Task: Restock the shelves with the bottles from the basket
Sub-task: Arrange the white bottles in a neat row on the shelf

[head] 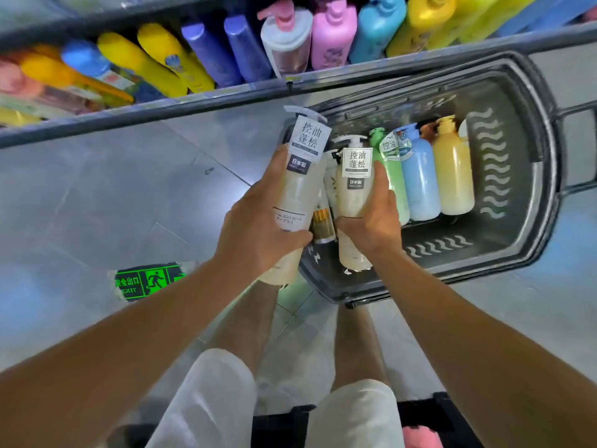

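While hands grip cream bottles (298, 192) – basket (523, 240) holds pastel bottles (420, 176)

Two cream pump bottles with white tags (298, 192) held above one dark plastic basket (529, 176); inside it, one green (392, 176), one blue (420, 185), one yellow bottle (452, 179).

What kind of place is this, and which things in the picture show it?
Most likely a shop aisle for shampoo or body wash. A long shelf carries rows of coloured pump bottles, a dark shopping basket on the floor holds more, and a green exit sign is stuck on the floor tiles.
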